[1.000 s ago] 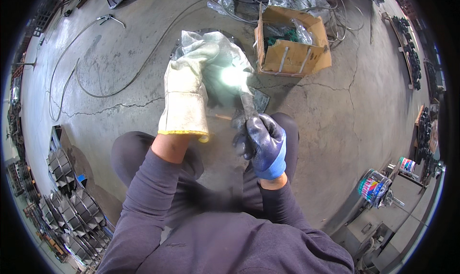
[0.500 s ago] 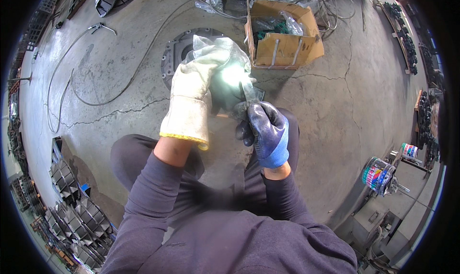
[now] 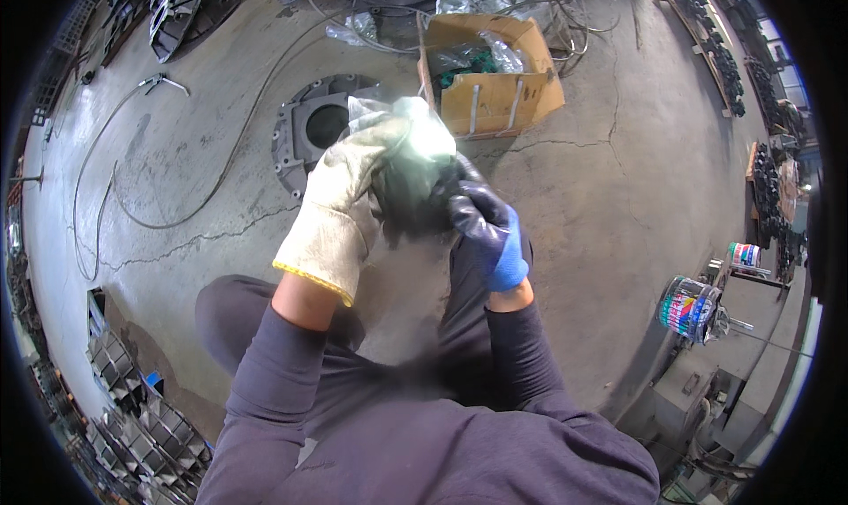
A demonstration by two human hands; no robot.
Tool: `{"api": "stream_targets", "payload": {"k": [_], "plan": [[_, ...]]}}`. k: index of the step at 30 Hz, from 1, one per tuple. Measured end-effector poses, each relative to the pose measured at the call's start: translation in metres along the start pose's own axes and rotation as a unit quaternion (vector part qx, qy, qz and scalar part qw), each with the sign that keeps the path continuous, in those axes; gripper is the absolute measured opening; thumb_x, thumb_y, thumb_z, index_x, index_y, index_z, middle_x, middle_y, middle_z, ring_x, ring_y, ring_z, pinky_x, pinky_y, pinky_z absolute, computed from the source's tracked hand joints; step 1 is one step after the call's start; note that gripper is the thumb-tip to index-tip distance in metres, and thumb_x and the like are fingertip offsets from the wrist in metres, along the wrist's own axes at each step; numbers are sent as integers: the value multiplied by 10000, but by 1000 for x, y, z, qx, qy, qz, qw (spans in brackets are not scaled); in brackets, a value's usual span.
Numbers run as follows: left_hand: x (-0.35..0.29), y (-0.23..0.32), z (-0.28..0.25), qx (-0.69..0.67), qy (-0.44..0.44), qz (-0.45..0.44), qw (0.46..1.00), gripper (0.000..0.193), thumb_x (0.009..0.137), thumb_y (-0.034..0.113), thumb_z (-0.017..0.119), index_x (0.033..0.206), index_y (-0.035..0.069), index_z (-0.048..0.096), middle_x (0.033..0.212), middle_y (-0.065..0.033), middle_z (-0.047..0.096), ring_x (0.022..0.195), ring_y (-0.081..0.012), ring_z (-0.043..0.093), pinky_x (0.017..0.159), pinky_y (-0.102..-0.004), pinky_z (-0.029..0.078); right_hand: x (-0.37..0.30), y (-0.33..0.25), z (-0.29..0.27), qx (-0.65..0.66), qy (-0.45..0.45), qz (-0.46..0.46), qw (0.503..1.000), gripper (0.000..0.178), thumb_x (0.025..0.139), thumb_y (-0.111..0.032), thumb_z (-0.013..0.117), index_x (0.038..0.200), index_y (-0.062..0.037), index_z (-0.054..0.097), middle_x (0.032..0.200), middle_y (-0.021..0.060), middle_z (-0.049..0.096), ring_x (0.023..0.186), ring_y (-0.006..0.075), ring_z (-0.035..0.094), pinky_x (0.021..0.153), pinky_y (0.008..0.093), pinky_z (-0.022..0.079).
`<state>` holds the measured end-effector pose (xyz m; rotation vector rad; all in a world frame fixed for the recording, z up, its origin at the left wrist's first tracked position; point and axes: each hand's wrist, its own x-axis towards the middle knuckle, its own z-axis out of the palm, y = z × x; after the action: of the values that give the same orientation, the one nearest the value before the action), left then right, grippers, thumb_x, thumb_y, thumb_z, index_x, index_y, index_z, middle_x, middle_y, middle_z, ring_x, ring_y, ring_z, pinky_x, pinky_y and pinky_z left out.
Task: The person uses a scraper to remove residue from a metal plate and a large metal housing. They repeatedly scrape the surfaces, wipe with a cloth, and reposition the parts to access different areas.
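Observation:
My left hand (image 3: pixel 340 192), in a cream work glove with a yellow hem, is closed on a crumpled, translucent plastic bag (image 3: pixel 367 110). A dark, blurred object (image 3: pixel 412 196) hangs between my hands, partly covered by the plastic; a bright glare washes out its top and its kind is unclear. My right hand (image 3: pixel 486 222), in a blue glove with a black coating, has its fingers bent at the object's right edge. What those fingers pinch is hidden. Just beyond my left glove a round grey metal casting (image 3: pixel 290 143) with a central hole lies on the floor.
An open cardboard box (image 3: pixel 481 108) holding plastic and green items stands ahead. An air hose (image 3: pixel 237 147) with a blow gun (image 3: pixel 163 83) curves across the cracked floor. Dark metal parts (image 3: pixel 146 425) are stacked at lower left. A colourful can (image 3: pixel 691 309) sits by grey equipment at right.
My right hand has moved up against the held object; the narrow blade-like strip it gripped no longer shows. My left hand has shifted slightly lower in view, uncovering more of the casting.

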<state>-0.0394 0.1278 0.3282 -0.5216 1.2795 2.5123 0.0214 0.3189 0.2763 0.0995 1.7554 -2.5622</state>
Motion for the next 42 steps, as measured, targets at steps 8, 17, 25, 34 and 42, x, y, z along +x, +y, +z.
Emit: {"api": "stream_targets", "payload": {"k": [8, 17, 25, 34, 42], "plan": [[2, 3, 16, 0, -40, 11, 999, 316, 916, 139, 759, 1221, 67, 720, 968, -27, 734, 824, -100, 697, 702, -246, 556, 27, 0, -15, -81, 47, 34, 995, 265, 924, -125, 706, 1111, 62, 719, 969, 48, 719, 873, 121, 644, 807, 257, 521], [-24, 47, 2, 100, 132, 204, 965, 498, 906, 159, 787, 1347, 17, 603, 1128, -117, 761, 993, -189, 745, 821, -276, 593, 164, -35, -130, 21, 96, -168, 981, 249, 954, -88, 701, 1180, 15, 722, 1110, 96, 745, 978, 201, 691, 919, 326, 543], [-64, 66, 3, 285, 60, 378, 879, 286, 1036, 105, 597, 1281, -36, 639, 1245, -158, 710, 1094, -212, 712, 921, -282, 568, 241, 1, -176, -346, 214, -175, 897, 256, 944, -144, 741, 1120, 41, 759, 1013, 37, 761, 863, 139, 658, 824, 299, 529], [-26, 21, -14, 344, 47, 11, 938, 517, 834, 180, 808, 1294, -17, 680, 1137, -108, 753, 1050, -163, 692, 957, -268, 522, 103, 51, -134, -94, 91, 75, 989, 256, 1017, -202, 667, 1140, 17, 717, 992, 106, 759, 804, 166, 699, 722, 301, 556], [15, -102, -75, 866, -83, -52, 491, 322, 991, 144, 518, 1205, 47, 738, 1297, -105, 709, 1237, -263, 652, 1111, -384, 474, 63, 144, -199, -369, -55, 351, 859, 274, 1017, -225, 632, 1168, -11, 716, 1010, 101, 771, 829, 185, 731, 733, 297, 559]]}}
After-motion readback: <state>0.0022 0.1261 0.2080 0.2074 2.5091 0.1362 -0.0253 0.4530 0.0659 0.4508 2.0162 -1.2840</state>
